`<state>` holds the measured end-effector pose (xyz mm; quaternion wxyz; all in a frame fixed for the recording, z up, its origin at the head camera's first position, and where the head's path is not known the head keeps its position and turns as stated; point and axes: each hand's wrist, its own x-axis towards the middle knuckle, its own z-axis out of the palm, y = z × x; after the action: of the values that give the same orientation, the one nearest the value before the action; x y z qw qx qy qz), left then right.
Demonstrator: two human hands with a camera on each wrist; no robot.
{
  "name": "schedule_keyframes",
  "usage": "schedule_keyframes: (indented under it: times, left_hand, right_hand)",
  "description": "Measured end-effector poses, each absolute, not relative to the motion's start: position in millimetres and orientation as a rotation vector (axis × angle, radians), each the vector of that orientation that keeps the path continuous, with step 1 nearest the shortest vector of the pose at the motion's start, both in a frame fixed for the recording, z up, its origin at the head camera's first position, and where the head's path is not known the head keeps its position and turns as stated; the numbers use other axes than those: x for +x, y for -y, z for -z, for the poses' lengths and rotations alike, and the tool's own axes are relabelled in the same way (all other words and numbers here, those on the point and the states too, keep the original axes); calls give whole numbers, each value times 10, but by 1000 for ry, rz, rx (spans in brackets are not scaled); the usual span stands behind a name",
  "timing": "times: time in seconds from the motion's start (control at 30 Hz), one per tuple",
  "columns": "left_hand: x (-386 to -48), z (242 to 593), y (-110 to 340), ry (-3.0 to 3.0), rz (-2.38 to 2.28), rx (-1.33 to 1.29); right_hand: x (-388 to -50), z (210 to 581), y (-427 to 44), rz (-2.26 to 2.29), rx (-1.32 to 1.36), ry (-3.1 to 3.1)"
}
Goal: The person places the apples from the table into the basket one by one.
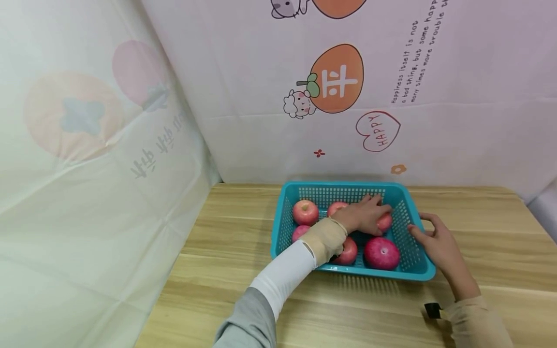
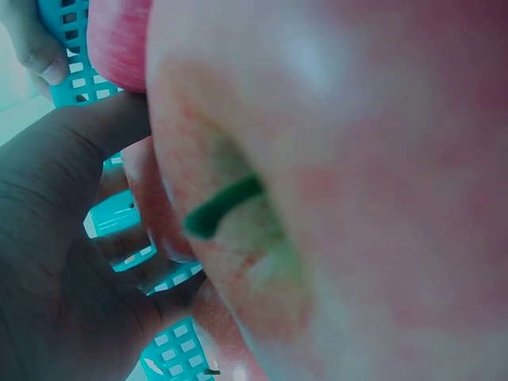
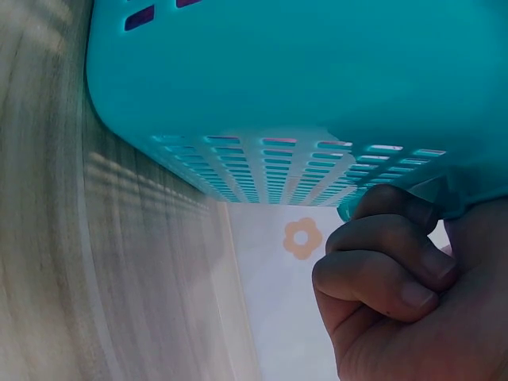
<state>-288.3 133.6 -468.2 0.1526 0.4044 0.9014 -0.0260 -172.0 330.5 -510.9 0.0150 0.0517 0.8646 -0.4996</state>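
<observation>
A turquoise plastic basket with perforated sides holds several apples, among them a red-and-cream one at the back left. Inside its back right part, my left hand reaches down and grips an apple, its fingers curled over the far side. The left wrist view has a large apple with a green stem very close; the gripped apple shows partly behind it. My right hand holds the basket's right rim, and its curled fingers show beside the basket wall.
A larger deep-pink round fruit lies at the basket's front right. The basket stands on a wood-grain table against a printed white cloth backdrop. Another cloth hangs along the left side.
</observation>
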Motion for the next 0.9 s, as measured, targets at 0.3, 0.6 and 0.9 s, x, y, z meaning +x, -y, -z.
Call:
schedule_keyframes:
  times: [0.3, 0.6, 0.9]
  left_hand:
    - [-2885, 4701, -1346, -2593, 32, 1157]
    - [-2888, 4637, -1280, -2599, 0, 1235]
    - [-2904, 4400, -948, -2699, -5, 1324]
  right_hand:
    - [-1706, 5111, -3323, 1558, 156, -2698]
    - [-1695, 5090, -3363, 1510, 139, -2718]
    - [-1711, 4987, -3453, 1210, -34, -2788]
